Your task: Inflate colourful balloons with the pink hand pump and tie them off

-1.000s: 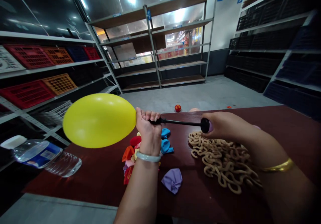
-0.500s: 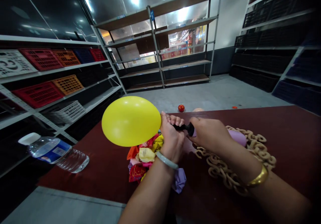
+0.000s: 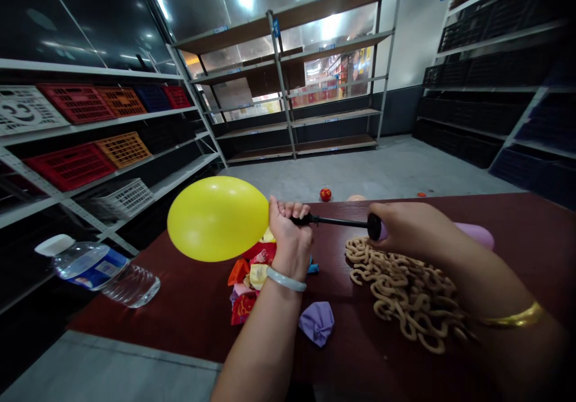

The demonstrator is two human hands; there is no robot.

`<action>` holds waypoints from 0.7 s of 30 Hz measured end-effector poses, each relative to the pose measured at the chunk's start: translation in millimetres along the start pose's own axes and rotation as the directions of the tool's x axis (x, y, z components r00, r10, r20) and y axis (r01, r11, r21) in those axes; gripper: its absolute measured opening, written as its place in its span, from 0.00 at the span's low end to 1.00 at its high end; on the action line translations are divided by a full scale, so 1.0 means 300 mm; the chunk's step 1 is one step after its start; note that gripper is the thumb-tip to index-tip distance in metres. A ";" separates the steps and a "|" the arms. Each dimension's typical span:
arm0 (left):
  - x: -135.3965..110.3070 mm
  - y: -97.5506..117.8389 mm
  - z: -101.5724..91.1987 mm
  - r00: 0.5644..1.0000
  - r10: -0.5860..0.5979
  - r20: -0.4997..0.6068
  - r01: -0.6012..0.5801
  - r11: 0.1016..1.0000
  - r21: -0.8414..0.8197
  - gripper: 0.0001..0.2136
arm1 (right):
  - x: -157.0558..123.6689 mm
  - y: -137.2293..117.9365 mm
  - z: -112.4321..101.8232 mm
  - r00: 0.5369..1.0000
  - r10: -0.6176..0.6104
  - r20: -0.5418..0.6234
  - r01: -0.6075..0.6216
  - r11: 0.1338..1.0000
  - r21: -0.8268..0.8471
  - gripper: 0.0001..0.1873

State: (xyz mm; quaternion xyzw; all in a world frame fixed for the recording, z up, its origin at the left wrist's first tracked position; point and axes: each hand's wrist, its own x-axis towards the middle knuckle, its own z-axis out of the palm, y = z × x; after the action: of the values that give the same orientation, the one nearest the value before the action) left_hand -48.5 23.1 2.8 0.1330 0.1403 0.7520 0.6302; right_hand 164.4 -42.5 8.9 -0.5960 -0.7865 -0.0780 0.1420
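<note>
An inflated yellow balloon [image 3: 218, 218] hangs over the left part of a dark red table [image 3: 189, 312]. My left hand [image 3: 289, 234] is closed round the balloon's neck and the black tip of a hand pump [image 3: 342, 222]. My right hand [image 3: 411, 229] is wrapped round the pump's purple barrel [image 3: 474, 233], with the black rod drawn out between the two hands. Under my left wrist lies a heap of limp coloured balloons [image 3: 248, 279].
A purple limp balloon [image 3: 317, 322] lies near the front edge. A beige plastic chain [image 3: 407, 291] is piled under my right forearm. A water bottle [image 3: 99, 270] lies on its side at the table's left corner. Shelves with crates [image 3: 72, 165] line the left; a red object [image 3: 325, 194] sits on the floor.
My right hand has pulled the barrel back to the right, and the rod shows again after being pushed in half a second ago. The balloon has shifted slightly left.
</note>
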 end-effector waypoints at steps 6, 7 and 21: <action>-0.099 -0.108 0.016 0.991 -0.124 0.042 0.125 0.992 -0.020 0.23 | 0.017 -0.113 0.021 0.999 -0.039 0.015 0.039 0.998 -0.043 0.16; -0.109 -0.116 0.016 0.989 -0.138 0.052 0.139 0.990 -0.010 0.23 | 0.017 -0.128 0.025 0.998 -0.054 0.014 0.054 0.998 -0.034 0.17; -0.009 -0.092 -0.033 0.976 -0.217 0.034 0.209 0.966 0.154 0.21 | 0.023 -0.086 0.067 0.993 -0.098 0.065 0.096 0.995 0.041 0.26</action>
State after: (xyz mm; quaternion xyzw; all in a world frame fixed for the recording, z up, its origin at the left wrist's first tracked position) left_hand -26.6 24.5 -17.1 0.1830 0.1935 0.6637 0.6989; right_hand 135.2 -37.4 -6.8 -0.5565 -0.8202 -0.0496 0.1228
